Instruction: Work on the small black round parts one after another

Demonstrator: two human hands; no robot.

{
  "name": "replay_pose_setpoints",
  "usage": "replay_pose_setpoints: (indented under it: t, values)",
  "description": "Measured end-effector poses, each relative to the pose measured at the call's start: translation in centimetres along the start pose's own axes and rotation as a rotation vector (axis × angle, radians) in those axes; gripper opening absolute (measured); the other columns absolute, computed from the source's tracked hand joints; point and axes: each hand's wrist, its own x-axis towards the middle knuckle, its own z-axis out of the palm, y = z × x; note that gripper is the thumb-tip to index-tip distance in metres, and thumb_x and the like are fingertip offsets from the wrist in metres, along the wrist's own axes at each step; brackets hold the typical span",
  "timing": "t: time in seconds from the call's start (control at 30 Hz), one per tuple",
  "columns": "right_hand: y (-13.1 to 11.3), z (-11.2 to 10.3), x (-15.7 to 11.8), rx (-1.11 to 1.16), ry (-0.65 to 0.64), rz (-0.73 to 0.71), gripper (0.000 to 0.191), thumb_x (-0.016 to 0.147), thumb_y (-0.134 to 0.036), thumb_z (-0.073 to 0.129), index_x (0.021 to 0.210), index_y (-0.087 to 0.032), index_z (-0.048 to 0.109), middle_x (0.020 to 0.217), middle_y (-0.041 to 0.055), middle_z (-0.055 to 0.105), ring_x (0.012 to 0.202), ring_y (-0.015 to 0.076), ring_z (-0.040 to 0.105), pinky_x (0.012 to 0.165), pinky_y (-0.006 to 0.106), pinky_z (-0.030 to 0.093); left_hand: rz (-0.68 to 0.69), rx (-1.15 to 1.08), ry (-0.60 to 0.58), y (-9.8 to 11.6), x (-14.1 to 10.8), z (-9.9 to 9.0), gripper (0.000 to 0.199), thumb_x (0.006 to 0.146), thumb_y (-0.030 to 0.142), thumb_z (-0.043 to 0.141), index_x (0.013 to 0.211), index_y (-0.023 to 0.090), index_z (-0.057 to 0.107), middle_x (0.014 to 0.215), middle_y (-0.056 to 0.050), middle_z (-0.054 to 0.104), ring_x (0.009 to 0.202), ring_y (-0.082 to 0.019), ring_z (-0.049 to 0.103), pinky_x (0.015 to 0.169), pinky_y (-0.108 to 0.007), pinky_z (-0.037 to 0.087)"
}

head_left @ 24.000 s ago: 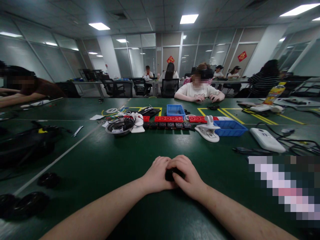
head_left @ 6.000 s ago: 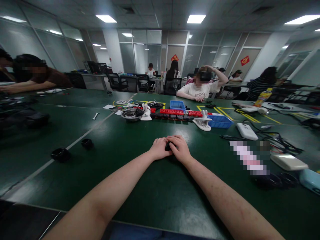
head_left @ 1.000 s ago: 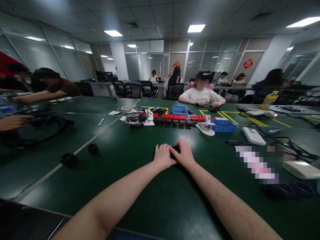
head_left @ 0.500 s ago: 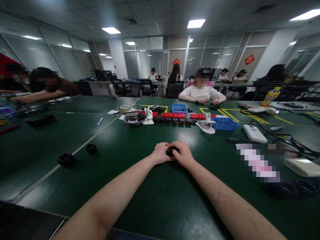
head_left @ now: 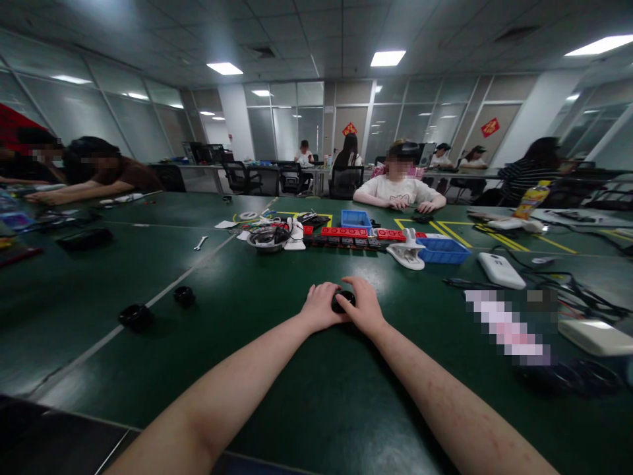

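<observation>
In the middle of the green tabletop, a small black rounded piece (head_left: 345,300), seemingly ring-shaped, sits between my two hands. My left hand (head_left: 319,307) curls around its left side, fingers bent. From the right, my right hand (head_left: 367,305) grips the same piece, its thumb laid across the near top and its index finger raised at the far side. Fingers cover much of the piece, so its exact kind is unclear. Off to the left lie two black ring-shaped pieces, a larger one (head_left: 135,316) and a smaller one (head_left: 184,296).
Ahead stand a row of red and black blocks (head_left: 346,232), white clamps (head_left: 408,251), blue bins (head_left: 442,250) and a metal bowl (head_left: 267,241) with wires. A wrench (head_left: 200,243) lies left. A white power bank (head_left: 501,270) and cables lie right. A person (head_left: 400,188) sits opposite.
My right hand's fingers have opened slightly and its index finger has lifted, showing more of the black piece. My left hand stays around it. The camera view has tilted a little.
</observation>
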Motion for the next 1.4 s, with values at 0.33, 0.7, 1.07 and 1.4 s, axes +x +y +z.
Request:
replay_pose_setpoints:
  t: [0.33,0.7,1.07,1.4]
  values:
    - [0.5,0.4,0.0,-0.077,0.017,0.095,0.029,0.076,-0.047,0.054,0.082,-0.018,0.055,0.084,0.0062,0.054,0.083,0.0229,0.051,0.076,0.037,0.041,-0.082,0.079,0.069,0.7,-0.2,0.5,0.045,0.062,0.052,0.065,0.091,0.02,0.052,0.098,-0.006,0.056,0.1,-0.027,0.05,0.103,-0.056,0.014]
    - [0.1,0.3,0.2,-0.056,-0.057,0.027,0.018,0.077,-0.021,0.05,0.086,-0.02,0.065,0.083,0.005,0.055,0.081,0.0209,0.049,0.075,0.036,0.04,0.035,0.018,-0.035,-0.8,0.7,0.1,0.042,0.065,0.049,0.064,0.093,0.019,0.057,0.096,-0.005,0.058,0.094,-0.025,0.054,0.092,-0.042,0.037]
    - [-0.5,-0.6,0.4,-0.003,-0.135,-0.111,0.019,0.083,-0.027,0.047,0.085,-0.023,0.066,0.089,0.003,0.064,0.088,0.0201,0.053,0.084,0.039,0.036,0.118,-0.002,-0.08,-1.4,0.8,-0.1,0.04,0.067,0.047,0.063,0.097,0.02,0.058,0.097,-0.003,0.06,0.095,-0.024,0.054,0.086,-0.035,0.041]
    - [0.1,0.1,-0.1,-0.089,-0.036,0.035,0.037,0.081,-0.041,0.049,0.109,-0.017,0.052,0.107,0.0101,0.057,0.101,0.0259,0.049,0.088,0.041,0.036,0.078,-0.017,0.002,-0.6,0.2,0.0,0.058,0.064,0.05,0.065,0.112,0.021,0.048,0.112,-0.006,0.054,0.105,-0.026,0.05,0.094,-0.041,0.036]
